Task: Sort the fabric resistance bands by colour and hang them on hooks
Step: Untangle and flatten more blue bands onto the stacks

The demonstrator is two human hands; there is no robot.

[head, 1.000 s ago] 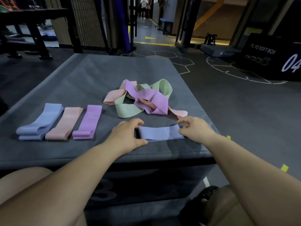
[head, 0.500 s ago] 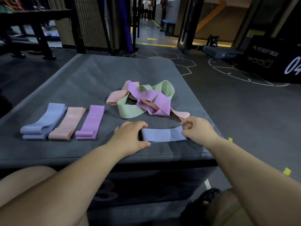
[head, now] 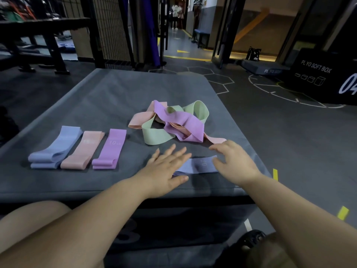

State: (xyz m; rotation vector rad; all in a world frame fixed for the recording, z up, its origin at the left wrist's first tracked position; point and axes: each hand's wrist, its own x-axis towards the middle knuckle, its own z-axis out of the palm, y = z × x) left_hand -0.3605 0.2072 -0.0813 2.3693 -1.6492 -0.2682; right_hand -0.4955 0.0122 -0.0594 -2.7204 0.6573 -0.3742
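Observation:
A flat blue band (head: 199, 166) lies near the front edge of the grey padded box (head: 108, 97). My left hand (head: 164, 169) lies flat with straight, spread fingers over the band's left end. My right hand (head: 233, 163) hovers at its right end, fingers relaxed and holding nothing. Behind them sits a tangled heap with a purple band (head: 183, 122), a green band (head: 154, 134) and a pink band (head: 139, 120). At the left, folded bands lie in a row: blue (head: 56, 149), pink (head: 85, 151), purple (head: 111, 149).
A black plyo soft box (head: 324, 76) stands on the floor at the far right. A dark rack (head: 44, 35) and a wire mesh panel (head: 110, 29) stand beyond the box's far edge. Someone stands in the far corridor (head: 175, 14). No hooks are in sight.
Both hands have let go of the blue band's ends. The left hand's fingers have straightened and spread over the band; the right hand has lifted and opened.

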